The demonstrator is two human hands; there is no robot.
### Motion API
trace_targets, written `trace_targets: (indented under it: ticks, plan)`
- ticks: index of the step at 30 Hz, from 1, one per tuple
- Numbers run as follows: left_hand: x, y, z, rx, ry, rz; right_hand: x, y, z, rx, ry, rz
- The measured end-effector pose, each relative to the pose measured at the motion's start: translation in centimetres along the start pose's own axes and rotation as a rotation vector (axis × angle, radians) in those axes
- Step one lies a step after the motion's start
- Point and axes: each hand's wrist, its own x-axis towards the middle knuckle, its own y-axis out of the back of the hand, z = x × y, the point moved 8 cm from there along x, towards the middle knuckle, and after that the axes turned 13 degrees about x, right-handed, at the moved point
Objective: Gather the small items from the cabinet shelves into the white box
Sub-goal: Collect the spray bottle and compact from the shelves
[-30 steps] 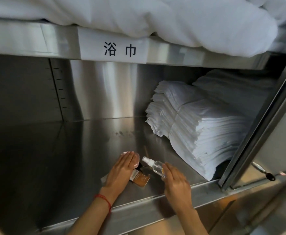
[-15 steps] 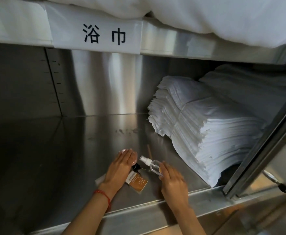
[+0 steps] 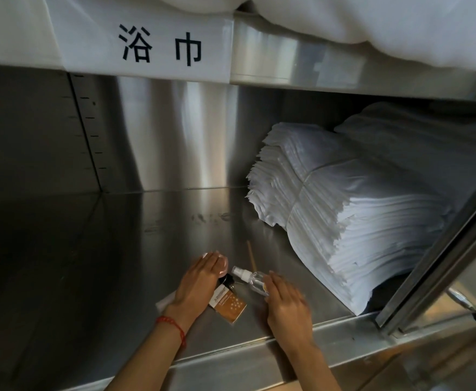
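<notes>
Hands corralling small items on the steel shelf [image 3: 152, 235]

Both flat: left hand [image 3: 196, 283] covers an orange packet [image 3: 229, 304], right hand [image 3: 286, 301] nudges a spray bottle [image 3: 249, 276], which may roll off.

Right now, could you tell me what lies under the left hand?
The left hand covers a black-capped item and part of an orange packet; a white item pokes out. Anything else is hidden.

The flat left hand [image 3: 200, 280] pretty much covers a small black-capped item [image 3: 227, 279] and a white strip [image 3: 165, 301]; the clear plastic spray bottle [image 3: 252, 279] base is hidden by blurred right hand [image 3: 286, 309] fingertips.
</notes>
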Motion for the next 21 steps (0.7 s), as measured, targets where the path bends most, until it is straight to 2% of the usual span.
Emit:
trace_targets:
  ticks: [15, 21]
  plan:
    - [-0.1, -1.5, -0.2, -0.046, -0.004, -0.118, 0.1, 0.1, 0.0, 0.027, -0.03, -0.065]
    - [-0.3, -1.8, -0.2, -0.03, -0.043, -0.175, 0.2, 0.7, -0.8, 0.024, -0.002, -0.041]
